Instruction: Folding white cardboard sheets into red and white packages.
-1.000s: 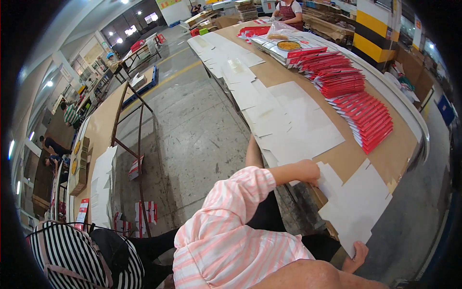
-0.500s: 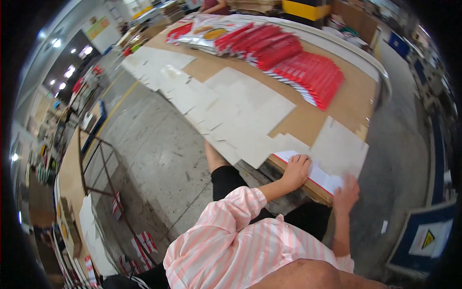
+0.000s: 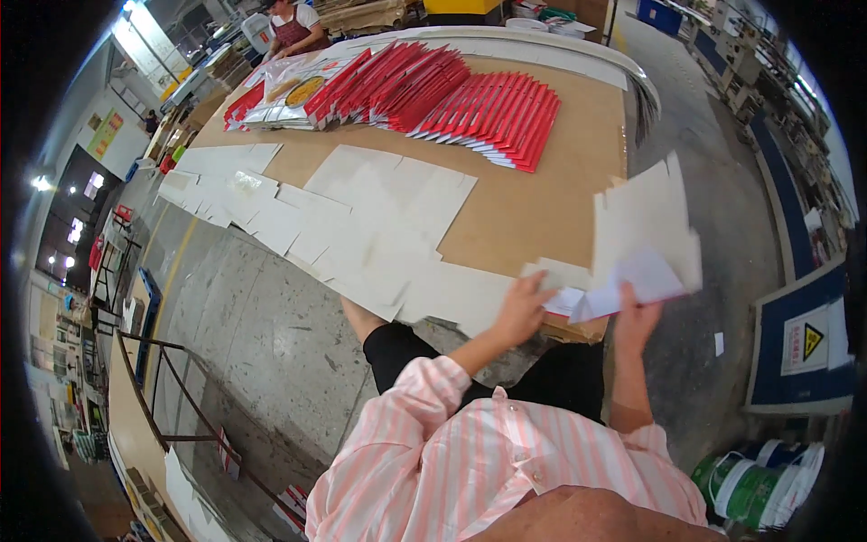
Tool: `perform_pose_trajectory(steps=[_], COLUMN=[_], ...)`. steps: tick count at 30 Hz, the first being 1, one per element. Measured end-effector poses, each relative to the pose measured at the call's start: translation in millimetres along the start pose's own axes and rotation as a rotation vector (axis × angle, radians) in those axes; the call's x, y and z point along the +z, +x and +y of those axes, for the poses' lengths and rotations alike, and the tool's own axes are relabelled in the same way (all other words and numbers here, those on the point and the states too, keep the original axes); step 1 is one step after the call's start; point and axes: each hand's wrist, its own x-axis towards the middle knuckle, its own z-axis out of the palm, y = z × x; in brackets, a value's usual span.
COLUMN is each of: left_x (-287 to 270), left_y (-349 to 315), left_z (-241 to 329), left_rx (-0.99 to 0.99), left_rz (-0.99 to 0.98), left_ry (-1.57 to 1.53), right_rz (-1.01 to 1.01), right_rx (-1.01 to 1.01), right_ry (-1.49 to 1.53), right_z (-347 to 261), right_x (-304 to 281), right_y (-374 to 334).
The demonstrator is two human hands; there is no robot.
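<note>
My right hand (image 3: 636, 318) pinches the near edge of a pale cardboard sheet (image 3: 643, 208) with a white, red-edged flap (image 3: 646, 271). The sheet is tilted up at the table's right corner and slightly blurred. To its left, my left hand (image 3: 522, 309) has its fingers apart over the near edge of the table, beside a small white piece (image 3: 564, 301). Whether those fingertips touch the piece, I cannot tell. More flat, pale cardboard sheets (image 3: 379, 194) overlap along the table's near side.
Red folded packages (image 3: 501, 113) lie fanned out across the far side of the brown table (image 3: 542, 208). Beyond it stands another person (image 3: 296, 32). A metal frame (image 3: 176, 388) is at lower left; at lower right are buckets (image 3: 754, 488) and a blue panel with a warning sign (image 3: 804, 343).
My right hand has raised the cardboard sheet from the tabletop and tilted it. My left hand has moved left, away from the white flap. The whole view has shifted.
</note>
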Motion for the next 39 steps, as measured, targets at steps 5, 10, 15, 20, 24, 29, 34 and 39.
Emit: perform_pose_trajectory(steps=[5,10,15,20,24,29,34,39], left_x=[6.7,-66.5,-91.5,-69.6,-103.5,-132.6,-115.8,-170.0], left_y=[-1.6,-41.3,16.8,19.3,-24.5,-33.6,-29.4,-43.6], left_z=[20.4,32.7,42.9,-27.5,-61.3,-39.5,-53.4,-40.0], left_rx=[0.027,0.275,0.110,0.187,-0.139,-0.529,0.002,0.166], left_rz=[-0.381,-0.369,-0.123,0.134,0.235,-0.034,-0.184,-0.167], left_ry=[-0.062,0.480,0.584,0.699,0.968,0.579,0.855,0.624], right_rz=[-0.505,-0.687,-0.309,-0.439,-0.647,-0.667,-0.704,-0.650], right_rx=[-0.461,-0.404,-0.247,-0.366,-0.483,-0.478,-0.399,-0.391], right_ry=[-0.907,-0.900,-0.496,-0.617,-0.904,-0.969,-1.064,-1.053], right_z=[0.4,16.1,9.4,19.7,17.1,13.4,12.6,15.9], right_x=[44.0,30.0,18.2,20.9,32.4,29.1,32.7,17.0], right_y=[-20.1,-37.3,-31.0,-34.4,-35.2,-30.4,-34.6,-36.6])
